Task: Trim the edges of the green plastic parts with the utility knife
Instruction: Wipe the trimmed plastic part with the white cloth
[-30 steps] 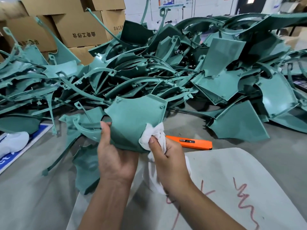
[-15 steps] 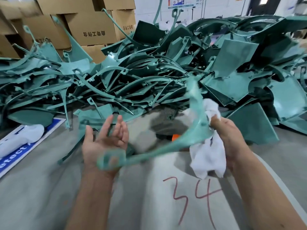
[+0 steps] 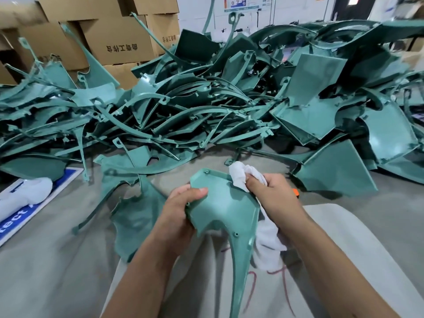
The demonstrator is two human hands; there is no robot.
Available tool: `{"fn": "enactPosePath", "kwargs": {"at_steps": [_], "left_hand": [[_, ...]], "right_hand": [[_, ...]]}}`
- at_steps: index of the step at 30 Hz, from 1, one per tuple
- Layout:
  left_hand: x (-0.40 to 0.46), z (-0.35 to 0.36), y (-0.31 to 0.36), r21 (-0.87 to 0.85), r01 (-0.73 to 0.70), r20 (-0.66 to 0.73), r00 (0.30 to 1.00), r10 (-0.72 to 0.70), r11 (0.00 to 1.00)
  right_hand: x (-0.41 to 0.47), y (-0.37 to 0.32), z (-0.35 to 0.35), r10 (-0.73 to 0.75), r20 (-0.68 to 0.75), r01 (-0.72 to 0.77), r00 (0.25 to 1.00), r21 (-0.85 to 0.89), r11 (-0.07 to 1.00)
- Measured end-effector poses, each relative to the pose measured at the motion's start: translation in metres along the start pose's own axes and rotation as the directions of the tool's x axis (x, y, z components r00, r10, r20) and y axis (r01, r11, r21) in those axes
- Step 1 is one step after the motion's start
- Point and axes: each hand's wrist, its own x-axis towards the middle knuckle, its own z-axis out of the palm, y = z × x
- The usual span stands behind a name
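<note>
The green plastic part [image 3: 223, 207] is a smooth, matte teal panel: a broad angular plate with small screw holes near its corners, narrowing into one long curved prong that runs down toward the camera. It is held up over a pale grey sheet [image 3: 344, 244] marked with red scribbles. The left hand [image 3: 181, 210] grips the plate's left edge, thumb on the face and fingers curled behind. The right hand [image 3: 273, 193] is closed around a crumpled white cloth [image 3: 241, 175], pressing it against the part's upper right edge; the rest of the cloth hangs below that hand, behind the prong. Just right of the right hand, a sliver of the orange utility knife [image 3: 296, 193] shows on the table, mostly hidden. Beyond the held part lies a tangled heap of green parts [image 3: 206, 106], flat panels and thin curved strips, with cardboard boxes [image 3: 119, 40] behind the heap.
</note>
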Motion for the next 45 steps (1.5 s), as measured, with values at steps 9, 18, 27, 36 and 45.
{"fn": "enactPosePath", "kwargs": {"at_steps": [9, 18, 27, 36, 45], "left_hand": [[-0.007, 0.009, 0.0, -0.109, -0.159, -0.219, 0.967, 0.132, 0.981], [0.008, 0.005, 0.011, -0.146, -0.304, -0.456, 0.865, 0.209, 0.941], [0.01, -0.013, 0.029, -0.418, -0.484, -0.703, 0.709, 0.064, 0.769], [0.005, -0.013, 0.026, -0.551, -0.328, -0.414, 0.906, 0.089, 0.768], [0.011, -0.005, 0.015, -0.348, -0.139, -0.204, 0.977, 0.07, 0.927]], "right_hand": [[-0.007, -0.006, 0.014, 0.074, -0.125, -0.051, 0.989, 0.183, 0.982], [-0.021, -0.014, 0.02, -0.04, 0.129, 0.02, 0.991, 0.153, 0.988], [-0.032, -0.01, 0.026, -0.269, 0.327, 0.267, 0.906, 0.055, 0.962], [-0.034, -0.018, 0.018, 0.063, 0.445, -0.28, 0.893, 0.441, 0.853], [-0.029, -0.02, 0.018, 0.055, 0.735, -0.668, 0.675, 0.579, 0.467]]}}
